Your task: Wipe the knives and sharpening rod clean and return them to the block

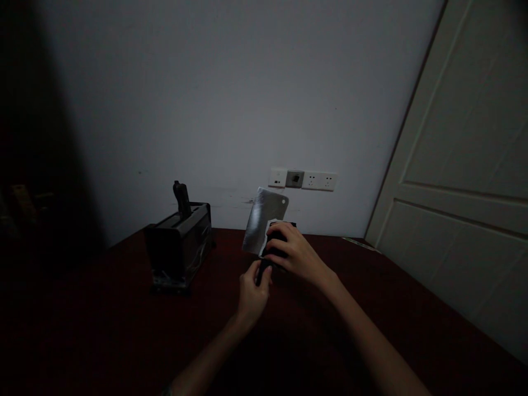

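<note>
A cleaver [264, 214] with a broad metal blade and a hole near its upper corner is held upright over the table. My left hand [252, 294] is closed around its black handle [262, 270]. Against the blade's right side, my right hand [295, 247] grips a dark pad or cloth with a ragged white edge [266, 235]; its exact kind is hidden by the fingers and the dim light. The lower right part of the blade is covered by this piece.
To the left stands a dark slotted box [177, 242], like a knife block, with a black handle [182, 199] sticking out of its top. The dark red table [330, 324] meets a pale wall bearing sockets [302, 180]. A white panelled door [457, 192] is at the right.
</note>
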A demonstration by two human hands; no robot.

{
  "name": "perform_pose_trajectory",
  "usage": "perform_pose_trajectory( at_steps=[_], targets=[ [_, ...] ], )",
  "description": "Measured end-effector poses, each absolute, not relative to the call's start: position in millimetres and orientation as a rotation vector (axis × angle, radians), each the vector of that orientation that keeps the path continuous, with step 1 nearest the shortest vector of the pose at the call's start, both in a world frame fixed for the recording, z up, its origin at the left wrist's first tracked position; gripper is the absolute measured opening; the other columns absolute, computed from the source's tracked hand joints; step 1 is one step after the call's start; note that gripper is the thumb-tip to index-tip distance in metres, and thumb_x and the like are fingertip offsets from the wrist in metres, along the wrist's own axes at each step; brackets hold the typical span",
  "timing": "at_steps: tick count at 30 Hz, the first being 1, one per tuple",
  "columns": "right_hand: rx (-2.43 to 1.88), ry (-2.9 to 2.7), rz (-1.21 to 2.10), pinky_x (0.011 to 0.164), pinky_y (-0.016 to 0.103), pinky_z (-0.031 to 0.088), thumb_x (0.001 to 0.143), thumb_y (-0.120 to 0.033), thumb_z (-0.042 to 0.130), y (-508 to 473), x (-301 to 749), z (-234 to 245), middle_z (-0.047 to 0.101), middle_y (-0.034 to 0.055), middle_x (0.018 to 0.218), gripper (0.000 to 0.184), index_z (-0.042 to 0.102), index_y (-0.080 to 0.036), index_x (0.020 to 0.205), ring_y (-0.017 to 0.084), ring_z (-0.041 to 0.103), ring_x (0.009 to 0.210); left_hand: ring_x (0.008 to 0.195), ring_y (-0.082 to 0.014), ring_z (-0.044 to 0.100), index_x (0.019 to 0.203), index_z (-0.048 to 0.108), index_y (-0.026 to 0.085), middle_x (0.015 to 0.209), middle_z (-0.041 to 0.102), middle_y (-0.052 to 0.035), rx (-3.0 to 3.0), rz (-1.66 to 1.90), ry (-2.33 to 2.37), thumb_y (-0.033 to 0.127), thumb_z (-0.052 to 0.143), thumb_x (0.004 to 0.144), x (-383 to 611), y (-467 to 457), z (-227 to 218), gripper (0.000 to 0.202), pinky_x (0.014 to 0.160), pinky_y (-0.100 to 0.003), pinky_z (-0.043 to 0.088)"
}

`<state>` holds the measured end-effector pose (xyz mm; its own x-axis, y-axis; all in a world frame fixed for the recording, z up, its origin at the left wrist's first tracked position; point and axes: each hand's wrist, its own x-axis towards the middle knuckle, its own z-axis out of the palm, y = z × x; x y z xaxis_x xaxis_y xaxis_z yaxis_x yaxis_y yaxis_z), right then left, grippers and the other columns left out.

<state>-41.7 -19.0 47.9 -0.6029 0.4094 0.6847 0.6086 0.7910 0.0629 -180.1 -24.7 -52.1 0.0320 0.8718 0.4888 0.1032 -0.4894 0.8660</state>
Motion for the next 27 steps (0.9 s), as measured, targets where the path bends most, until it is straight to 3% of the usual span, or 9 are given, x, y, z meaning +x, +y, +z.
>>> perform_pose_trajectory(
  at_steps=[17, 22, 27],
  targets=[
    [-0.776, -2.349, -0.286, 0.096, 0.038, 0.038, 0.076, -0.015, 0.059, -28, -43, 54, 0.045, 0.0099, 0.116, 0.016, 0.058, -0.018, 0.091, 0.022, 0.037, 0.117, 0.041, -0.0065, 0.043, 0.081, 0.053, 0.014, 0.054, 0.047, 0.0039, 1.623, 1.497, 0.992, 0.040, 0.048, 0.082, -182, -26, -52, 0.027, 0.040, -0.017, 0.033],
    [-0.764, -2.275, -0.286, 0.093, 0.041, 0.039, 0.078, -0.016, 0.057, -18, -48, 43, 0.045, 0.0102, 0.113, 0.012, 0.059, -0.019, 0.089, 0.024, 0.039, 0.116, 0.040, -0.0065, 0.042, 0.082, 0.052, 0.014, 0.053, 0.047, 0.0040, 1.608, 1.506, 0.974, 0.041, 0.048, 0.082, -183, -23, -51, 0.028, 0.039, -0.017, 0.032],
    [-0.650, -2.064, -0.076, 0.092, 0.041, 0.040, 0.078, -0.019, 0.058, -6, -40, 41, 0.050, 0.0075, 0.107, 0.008, 0.059, -0.021, 0.086, 0.021, 0.046, 0.109, 0.038, -0.0066, 0.042, 0.081, 0.053, 0.014, 0.053, 0.046, 0.0043, 1.603, 1.494, 0.963, 0.043, 0.049, 0.081, -185, -18, -51, 0.030, 0.038, -0.017, 0.031]
  ],
)
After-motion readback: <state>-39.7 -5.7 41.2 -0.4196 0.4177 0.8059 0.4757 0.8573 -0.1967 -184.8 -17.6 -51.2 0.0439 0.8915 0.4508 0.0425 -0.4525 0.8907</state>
